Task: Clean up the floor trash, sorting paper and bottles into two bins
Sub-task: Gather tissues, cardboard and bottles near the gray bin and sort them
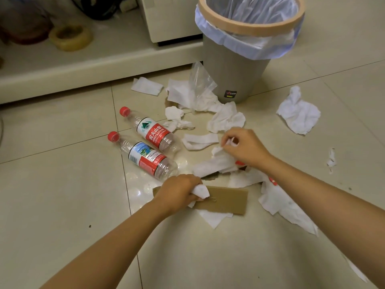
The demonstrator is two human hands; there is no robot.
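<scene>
Several crumpled white tissues (226, 119) lie scattered on the tiled floor in front of a grey bin (233, 71) lined with a pale blue bag. Two clear bottles with red caps lie side by side on the left, one farther (151, 131) and one nearer (146, 157). My left hand (179, 191) grips a wad of tissue (201, 190) together with the end of a brown cardboard strip (227, 200). My right hand (244, 146) pinches a white tissue (218, 161) that trails down to the floor.
A low white shelf (83, 65) runs along the back left, with a yellow tape roll (70, 37) on it. A clear plastic bag (200, 82) leans by the bin. A large tissue (299, 111) lies to the right, more paper (279, 202) under my right forearm.
</scene>
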